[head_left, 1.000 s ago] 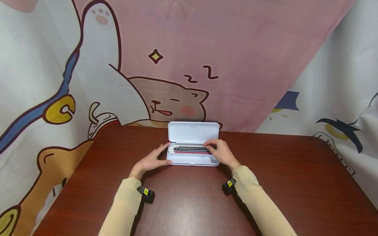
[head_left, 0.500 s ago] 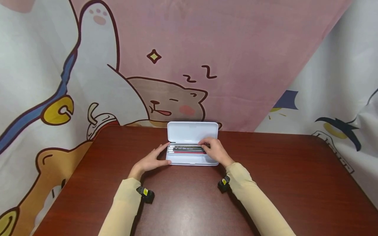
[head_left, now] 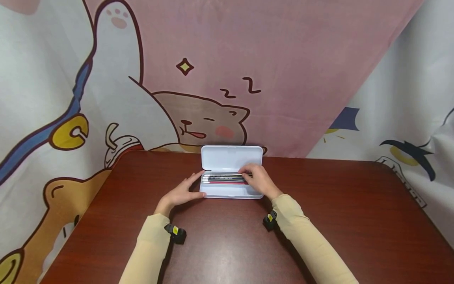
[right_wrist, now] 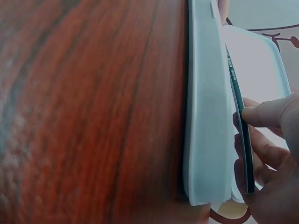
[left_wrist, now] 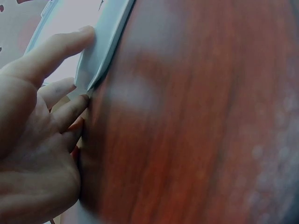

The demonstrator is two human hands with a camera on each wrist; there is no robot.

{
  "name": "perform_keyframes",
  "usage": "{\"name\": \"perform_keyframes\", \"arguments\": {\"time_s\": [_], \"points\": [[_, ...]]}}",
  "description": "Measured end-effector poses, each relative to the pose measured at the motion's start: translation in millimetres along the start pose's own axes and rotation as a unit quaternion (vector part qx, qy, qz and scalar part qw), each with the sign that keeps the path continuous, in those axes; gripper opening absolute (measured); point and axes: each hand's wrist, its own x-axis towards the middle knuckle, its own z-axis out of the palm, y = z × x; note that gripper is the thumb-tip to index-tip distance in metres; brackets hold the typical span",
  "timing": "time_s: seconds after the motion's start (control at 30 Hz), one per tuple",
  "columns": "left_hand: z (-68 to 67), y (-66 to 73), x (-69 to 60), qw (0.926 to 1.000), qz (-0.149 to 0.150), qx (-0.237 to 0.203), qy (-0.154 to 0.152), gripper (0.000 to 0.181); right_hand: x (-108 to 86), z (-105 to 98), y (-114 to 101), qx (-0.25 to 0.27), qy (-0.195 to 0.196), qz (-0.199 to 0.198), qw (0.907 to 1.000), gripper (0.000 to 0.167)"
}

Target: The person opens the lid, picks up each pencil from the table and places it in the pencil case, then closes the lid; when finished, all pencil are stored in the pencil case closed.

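A white pencil case (head_left: 221, 192) lies on the table with its lid (head_left: 231, 157) raised at the back. Several pencils (head_left: 221, 179), dark ones and a red one, lie side by side in its rear compartment. My left hand (head_left: 181, 193) spans the case's left end, fingers extended; in the left wrist view its thumb (left_wrist: 70, 44) touches the front wall. Over the right half of the case, my right hand (head_left: 260, 181) pinches a dark pencil (right_wrist: 242, 123) between thumb and fingers. The right wrist view has this pencil slanting above the case rim; its far end is hidden.
The reddish-brown table (head_left: 337, 209) extends around the case on both sides and in front. Right behind the raised lid hangs a cartoon-printed curtain (head_left: 283, 98). A black wrist camera (head_left: 177, 235) sits at each sleeve cuff.
My right hand has shifted slightly left along the pencils, mostly in the first half second, and has stayed nearly still since. My left hand keeps its place at the case's left end.
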Motion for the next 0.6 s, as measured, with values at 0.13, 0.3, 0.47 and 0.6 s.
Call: {"name": "perform_keyframes", "arguments": {"time_s": [0.13,0.3,0.47,0.6], "points": [[1.0,0.4,0.9,1.0,-0.008,0.0,-0.003,0.085,-0.2,-2.1,-0.9,-0.018,0.005,-0.008,0.9998,0.013],[0.6,1.9,1.8,1.0,-0.009,-0.002,-0.004,0.085,-2.2,-5.7,0.3,-0.011,0.02,-0.006,0.9997,0.014],[-0.9,1.5,1.4,1.0,0.0,0.0,-0.002,0.085,-6.0,-9.8,4.7,0.02,0.03,0.0,0.9994,0.014],[-0.8,-0.2,1.3,1.0,0.004,0.004,-0.004,0.084,-10.6,-15.0,10.1,0.039,0.041,0.015,0.9983,0.015]]}}
